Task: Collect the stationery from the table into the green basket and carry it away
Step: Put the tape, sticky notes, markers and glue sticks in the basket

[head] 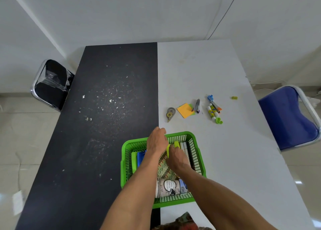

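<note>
The green basket (195, 143) sits across the seam between the black and white table halves. My left hand (156, 141) curls its fingers over the basket's far rim. Inside the basket, my right hand (177, 158) grips a lime-green item (176, 144) whose ends stick out past the fingers. The basket also holds paper cups (167, 188), a patterned book (164, 169), blue items (140, 158) and markers (185, 147). On the white top beyond lie a correction tape (170, 114), orange sticky notes (185, 110), a stapler (197, 105), glue sticks (212, 112), a blue-handled tool (214, 103) and a green clip (219, 120).
A small green piece (234, 97) lies alone farther right on the white table (217, 69). The black table half (112, 99) carries white crumbs. A black chair (52, 83) stands at the left and a blue chair (291, 118) at the right.
</note>
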A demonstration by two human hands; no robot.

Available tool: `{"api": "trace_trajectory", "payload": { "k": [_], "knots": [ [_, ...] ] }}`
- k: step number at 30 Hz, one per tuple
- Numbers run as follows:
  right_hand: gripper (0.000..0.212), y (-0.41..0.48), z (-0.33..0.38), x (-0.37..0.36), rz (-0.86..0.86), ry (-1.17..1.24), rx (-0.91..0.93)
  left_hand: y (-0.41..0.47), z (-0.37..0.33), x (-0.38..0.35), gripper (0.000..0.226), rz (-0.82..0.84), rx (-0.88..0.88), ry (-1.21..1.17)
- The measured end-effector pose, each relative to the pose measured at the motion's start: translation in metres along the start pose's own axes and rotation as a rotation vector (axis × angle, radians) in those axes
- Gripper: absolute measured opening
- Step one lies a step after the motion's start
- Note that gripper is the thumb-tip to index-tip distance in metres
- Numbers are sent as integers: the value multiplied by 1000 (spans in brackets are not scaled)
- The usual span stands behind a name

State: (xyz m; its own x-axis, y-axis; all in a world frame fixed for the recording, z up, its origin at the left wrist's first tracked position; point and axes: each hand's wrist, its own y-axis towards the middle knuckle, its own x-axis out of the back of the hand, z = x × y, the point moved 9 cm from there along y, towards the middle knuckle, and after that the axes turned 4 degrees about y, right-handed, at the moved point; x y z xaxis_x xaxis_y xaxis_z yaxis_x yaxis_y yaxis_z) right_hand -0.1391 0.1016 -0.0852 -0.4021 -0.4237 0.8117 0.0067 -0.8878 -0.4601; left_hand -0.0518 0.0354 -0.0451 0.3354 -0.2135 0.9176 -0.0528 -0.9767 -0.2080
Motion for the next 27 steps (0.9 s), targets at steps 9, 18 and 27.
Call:
{"api": "trace_trajectory", "payload": {
  "k": [9, 18, 27],
  "knots": [
    [35, 2, -3, 13, -63, 18, -15, 10, 6, 1, 26, -22, 2, -26],
    [28, 0, -30, 23, -151, 40, -142, 6, 2, -6, 25, -13, -13, -22],
    [28, 8, -34, 20, -151, -18, -131, 5, 5, -5, 26, -24, 1, -35]
  ]
}}
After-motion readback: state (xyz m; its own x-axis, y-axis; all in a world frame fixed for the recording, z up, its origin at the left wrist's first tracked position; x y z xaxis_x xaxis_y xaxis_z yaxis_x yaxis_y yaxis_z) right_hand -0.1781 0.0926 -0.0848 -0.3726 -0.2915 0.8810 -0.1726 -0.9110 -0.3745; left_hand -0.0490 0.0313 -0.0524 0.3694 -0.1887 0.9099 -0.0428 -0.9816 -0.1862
